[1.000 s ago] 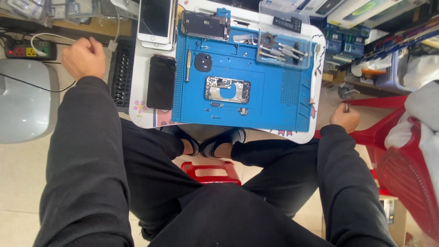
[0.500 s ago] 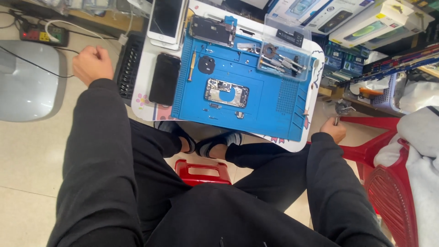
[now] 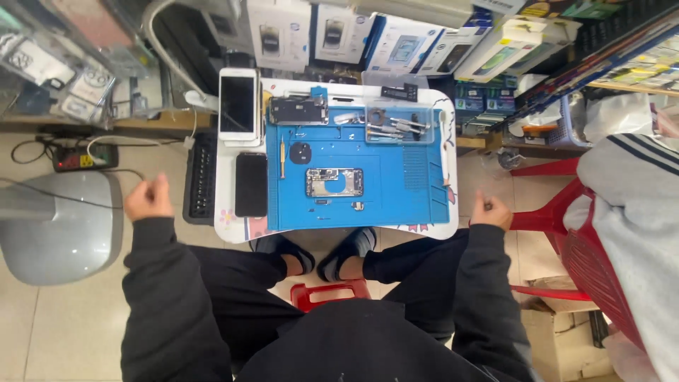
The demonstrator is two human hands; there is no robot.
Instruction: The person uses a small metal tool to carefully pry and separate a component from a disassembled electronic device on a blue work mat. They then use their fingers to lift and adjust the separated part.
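Hovering off both sides of the small white tabletop (image 3: 442, 170), both hands are empty. Left hand (image 3: 147, 200) is loosely curled w/ thumb up, grip closed on nothing, over the tiled floor just beside a black keyboard-like slab (image 3: 201, 177). Right hand (image 3: 490, 211) is curled in a loose fist too, nothing in it, just off the tabletop's right edge near a red plastic chair (image 3: 566, 233).

Nearest work item: an opened silver phone chassis (image 3: 334, 182), lying flat at the middle of a blue silicone repair mat (image 3: 396, 191), well apart from either hand. Looks like a thin rectangular metal frame w/ exposed internals, dark camera cutout at one end. Prob. light, stiff, but fragile inside; best taken by the long outer edges, not the innards. Tiny loose bits (image 3: 357, 206) sit just below it, easy to scatter.

Further out: a black round part (image 3: 300, 153) and a yellow-handled screwdriver (image 3: 282, 157) on the mat's left, a black phone (image 3: 251, 184) face up beside the mat, a white phone (image 3: 238, 105) above it, a clear tray of tools (image 3: 396, 127) at top right.
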